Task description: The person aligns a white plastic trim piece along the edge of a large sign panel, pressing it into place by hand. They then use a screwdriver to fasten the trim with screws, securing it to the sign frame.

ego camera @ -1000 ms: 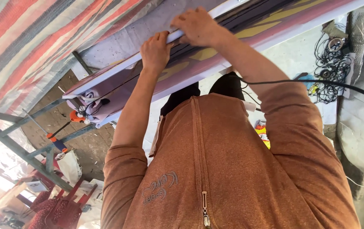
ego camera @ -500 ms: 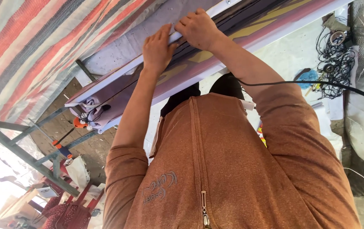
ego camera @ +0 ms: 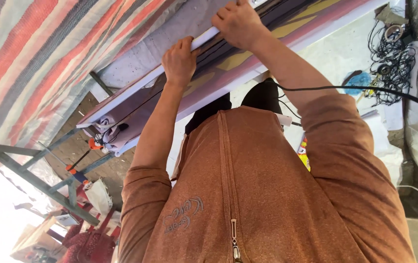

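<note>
Both hands grip one long white rail (ego camera: 136, 87) that runs slantwise above the person. Left hand (ego camera: 180, 61) sits lower on the rail, fingers curled over its edge and knuckles turned to the camera, closed on it. Right hand (ego camera: 238, 22) sits higher along the same rail, just beside the left, fingers likewise wrapped over the edge and clenched. Beneath both hands, touching the rail, lies a flat panel (ego camera: 267, 48) with a smooth printed face in pink, yellow and dark bands; its white lower border runs parallel to the rail. Beyond the left hand, at the far end of the rail, bunched pale cloth (ego camera: 109, 131) shows. One black cable (ego camera: 365, 88), thin and round, passes under the right forearm. Two sleeves of a rust-brown knitted zip jacket (ego camera: 248, 195) cover the arms to the elbow. Above the left hand spreads a woven tarpaulin (ego camera: 38, 53) striped red, white and grey. Below the left elbow, green metal struts (ego camera: 19, 170) cross at angles. Right of the right hand, well apart, a tangle of black wires (ego camera: 391, 53) rests on a pale surface.
</note>
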